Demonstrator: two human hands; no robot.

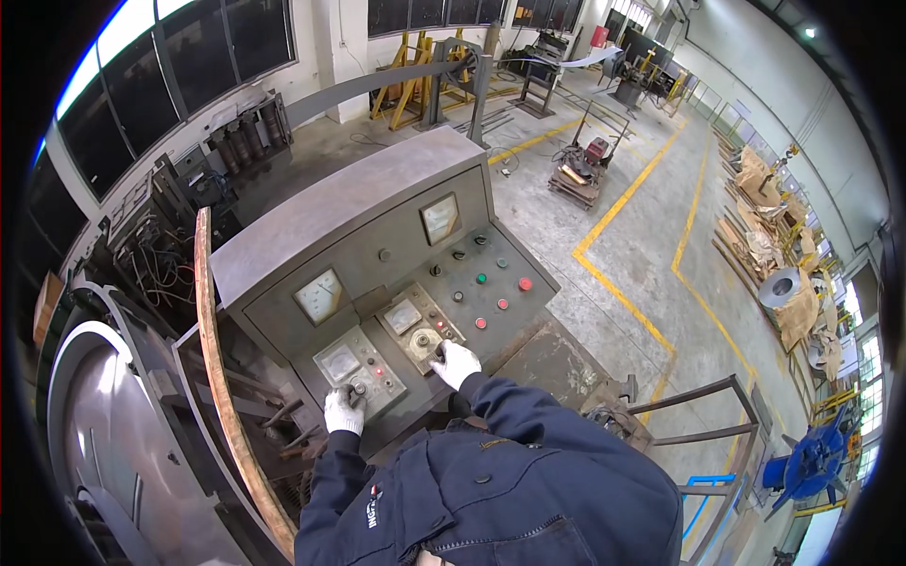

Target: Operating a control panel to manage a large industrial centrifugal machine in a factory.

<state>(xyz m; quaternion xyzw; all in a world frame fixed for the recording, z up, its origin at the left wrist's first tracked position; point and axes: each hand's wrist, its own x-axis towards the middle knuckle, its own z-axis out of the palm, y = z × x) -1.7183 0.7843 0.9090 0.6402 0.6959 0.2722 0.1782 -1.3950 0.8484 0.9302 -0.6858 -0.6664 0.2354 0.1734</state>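
Observation:
Both my hands wear white gloves and work at a grey control console (528, 274). My left hand (344, 411) has its fingers closed round a small dark knob (360, 388) on the left instrument panel (382, 396). My right hand (457, 363) is closed at the lower right edge of a round dial knob (424, 340) on the second panel, with the fingertips partly hidden. Each panel carries a small meter, and small red lights glow on them. Larger meters, a left one (320, 296) and a right one (440, 219), stand in the upright face behind.
Red, green and black buttons (482, 279) spread over the console's right side. A wooden strip (219, 377) and a large metal wheel (104, 424) stand to my left. Metal railings (708, 429) are at my right. Beyond are a wheeled cart (583, 170) and metal coils (780, 287).

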